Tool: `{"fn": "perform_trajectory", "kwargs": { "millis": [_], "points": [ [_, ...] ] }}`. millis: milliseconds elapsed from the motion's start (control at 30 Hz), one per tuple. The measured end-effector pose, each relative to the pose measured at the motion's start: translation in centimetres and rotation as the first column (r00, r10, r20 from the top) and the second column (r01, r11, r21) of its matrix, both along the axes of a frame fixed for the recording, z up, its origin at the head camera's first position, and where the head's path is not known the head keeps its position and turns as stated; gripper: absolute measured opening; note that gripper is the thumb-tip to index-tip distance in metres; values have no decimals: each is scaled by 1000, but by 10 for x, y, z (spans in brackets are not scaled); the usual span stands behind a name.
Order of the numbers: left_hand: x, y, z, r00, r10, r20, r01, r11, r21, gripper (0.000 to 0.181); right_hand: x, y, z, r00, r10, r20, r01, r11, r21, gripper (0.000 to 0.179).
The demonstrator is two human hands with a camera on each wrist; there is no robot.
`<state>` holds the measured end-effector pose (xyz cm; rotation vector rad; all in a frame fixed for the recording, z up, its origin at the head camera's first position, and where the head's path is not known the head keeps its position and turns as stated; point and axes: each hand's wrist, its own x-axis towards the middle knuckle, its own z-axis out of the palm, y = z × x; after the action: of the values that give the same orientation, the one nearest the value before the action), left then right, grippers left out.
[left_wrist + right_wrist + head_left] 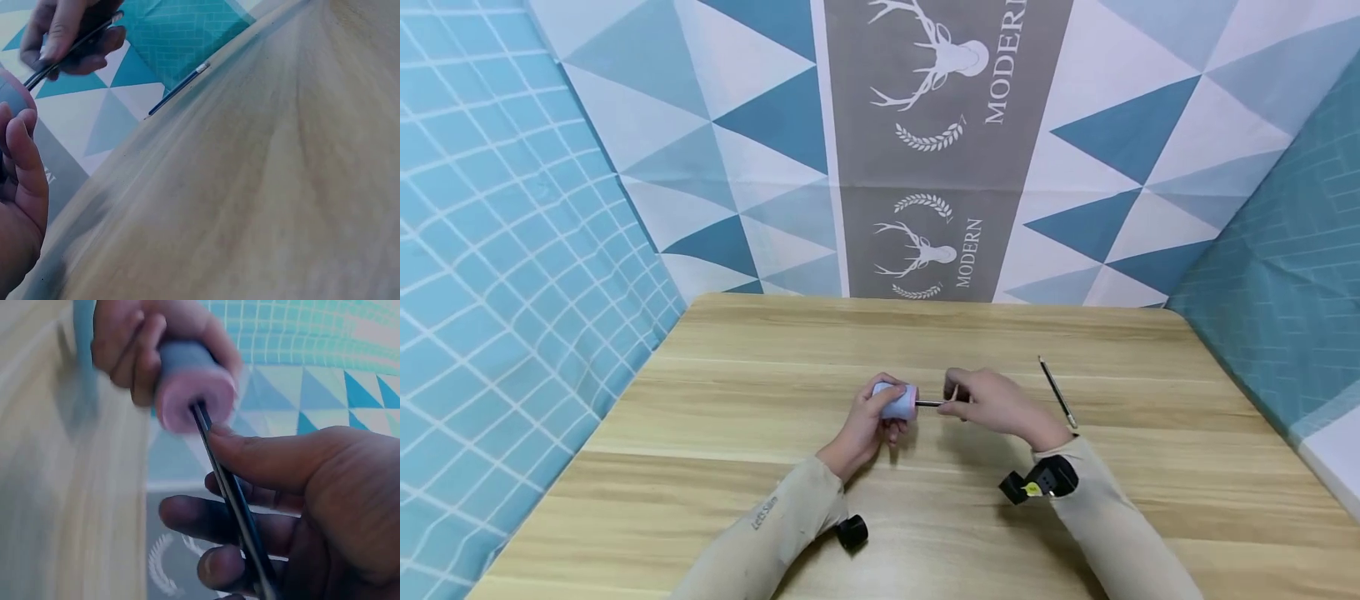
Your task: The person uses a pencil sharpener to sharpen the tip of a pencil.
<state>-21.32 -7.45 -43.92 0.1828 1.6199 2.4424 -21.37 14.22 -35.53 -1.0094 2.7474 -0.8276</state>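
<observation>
My left hand (867,425) grips a pencil sharpener (897,402), a light-blue cylinder with a pink end, above the middle of the table. In the right wrist view the pink end (169,403) faces my right hand, and a dark striped pencil (232,490) enters the hole at its centre. The pencil's tip is hidden inside. My right hand (996,402) pinches the pencil between thumb and fingers. In the left wrist view only part of the sharpener (14,94) shows at the left edge.
A second dark pencil (1057,392) lies on the wooden table (760,350), to the right of my right hand. Patterned cloth (775,133) hangs behind the table's far edge. A blue checked cloth (512,275) stands at the left, a teal one (1262,258) at the right.
</observation>
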Motion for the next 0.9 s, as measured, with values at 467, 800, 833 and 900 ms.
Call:
{"fn": "perform_trajectory", "kwargs": {
  "millis": [467,800,833,900],
  "points": [
    [-3,0,-1,999,44,28,-44,999,-4,4,-7,19,-42,479,268,-836,-84,962,260,44],
    [-1,-1,-4,999,48,13,-48,999,-14,8,-15,6,-49,498,319,-806,-180,948,264,45],
    [-1,0,-3,999,48,11,-47,999,-14,9,-14,6,-47,572,320,-755,-212,947,241,42],
    [-1,0,-2,999,49,4,-49,999,-18,9,-14,6,-41,725,320,-610,-268,947,177,36]
  ]
}}
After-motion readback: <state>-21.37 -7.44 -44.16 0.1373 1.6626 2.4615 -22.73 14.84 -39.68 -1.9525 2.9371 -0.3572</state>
